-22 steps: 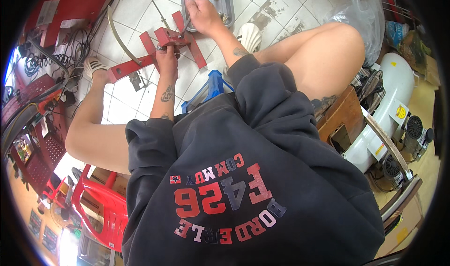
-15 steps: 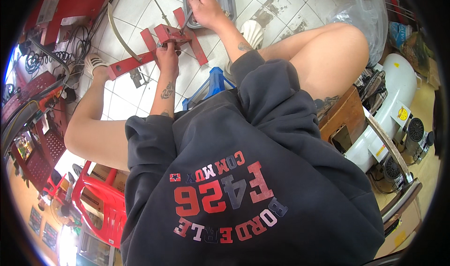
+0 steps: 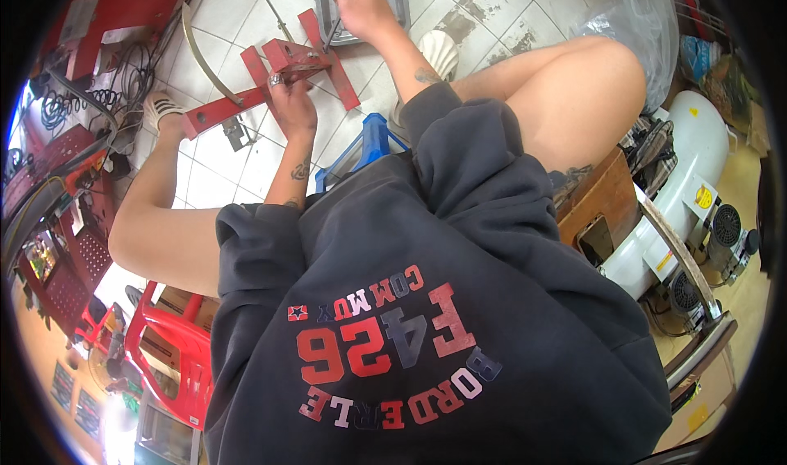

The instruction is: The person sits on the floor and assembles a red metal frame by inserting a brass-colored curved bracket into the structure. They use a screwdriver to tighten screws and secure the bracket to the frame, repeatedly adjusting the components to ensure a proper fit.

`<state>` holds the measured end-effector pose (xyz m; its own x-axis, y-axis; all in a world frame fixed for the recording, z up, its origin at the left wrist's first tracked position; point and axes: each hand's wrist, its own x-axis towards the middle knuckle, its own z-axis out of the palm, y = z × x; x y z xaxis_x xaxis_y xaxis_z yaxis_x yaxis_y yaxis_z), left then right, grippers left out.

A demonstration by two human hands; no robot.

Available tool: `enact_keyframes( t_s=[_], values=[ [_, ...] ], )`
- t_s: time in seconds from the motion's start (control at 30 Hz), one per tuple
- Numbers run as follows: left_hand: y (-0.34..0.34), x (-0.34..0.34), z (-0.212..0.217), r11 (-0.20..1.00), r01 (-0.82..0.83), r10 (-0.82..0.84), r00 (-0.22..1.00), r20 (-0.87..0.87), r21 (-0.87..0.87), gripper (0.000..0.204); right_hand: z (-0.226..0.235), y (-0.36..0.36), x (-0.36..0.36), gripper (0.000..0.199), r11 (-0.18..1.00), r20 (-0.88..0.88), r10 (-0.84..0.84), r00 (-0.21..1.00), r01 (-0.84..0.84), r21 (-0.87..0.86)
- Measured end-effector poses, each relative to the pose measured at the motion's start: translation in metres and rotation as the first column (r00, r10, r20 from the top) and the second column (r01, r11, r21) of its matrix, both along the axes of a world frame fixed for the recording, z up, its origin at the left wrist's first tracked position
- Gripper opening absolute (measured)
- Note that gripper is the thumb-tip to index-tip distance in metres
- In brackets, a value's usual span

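A red metal frame (image 3: 221,114) with crossing bars stands over the tiled floor ahead of me. My left hand (image 3: 293,108), a ring on one finger, is at the near side of its central block, with thumb and fingers apart; whether the fingertips touch the block is hard to tell. My right hand (image 3: 362,10) is closed around a thin dark metal bar (image 3: 334,32), whose lower end meets the right side of the block. The bar's upper part is mostly covered by the hand. Beneath that hand lies a grey tray (image 3: 402,6) with a brass-coloured piece in it.
A curved metal strip (image 3: 199,55) rises from the frame. Close to my body is a blue stand (image 3: 375,137). Black cables (image 3: 135,80) lie left, above a red chair (image 3: 176,350). A white tank compressor (image 3: 697,145) and a clear plastic bag (image 3: 648,39) are right.
My left hand has drawn slightly back from the red block and its fingers have loosened. My right hand has shifted a little up and right, still on the bar.
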<state>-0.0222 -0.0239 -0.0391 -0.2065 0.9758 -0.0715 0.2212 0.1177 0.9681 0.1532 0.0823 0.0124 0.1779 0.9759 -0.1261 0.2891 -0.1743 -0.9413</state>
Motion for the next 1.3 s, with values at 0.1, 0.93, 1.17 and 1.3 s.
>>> enact_keyframes(
  t_s=[0.1, 0.93, 1.17, 1.3],
  values=[
    [0.006, 0.014, 0.015, 0.952, 0.173, -0.079, 0.936, -0.342, 0.254, 0.034, -0.003, -0.002, -0.007, 0.055, 1.000, 0.022, 0.000, 1.000, -0.001, 0.025],
    [0.020, 0.044, 0.024, 0.995, 0.061, -0.032, 0.950, -0.309, 0.084, 0.054, 0.000, 0.015, -0.045, 0.052, 0.993, 0.029, 0.117, 0.993, -0.117, -0.009],
    [0.021, 0.044, 0.008, 0.993, -0.023, 0.055, 0.960, -0.273, 0.119, 0.062, -0.038, 0.041, -0.033, 0.062, 0.966, -0.144, 0.151, 0.978, -0.176, -0.188],
    [0.021, 0.037, 0.006, 0.995, 0.049, -0.019, 0.951, -0.308, 0.090, 0.064, -0.050, 0.043, -0.035, 0.067, 0.977, -0.211, 0.144, 0.967, -0.173, -0.127]
  ],
)
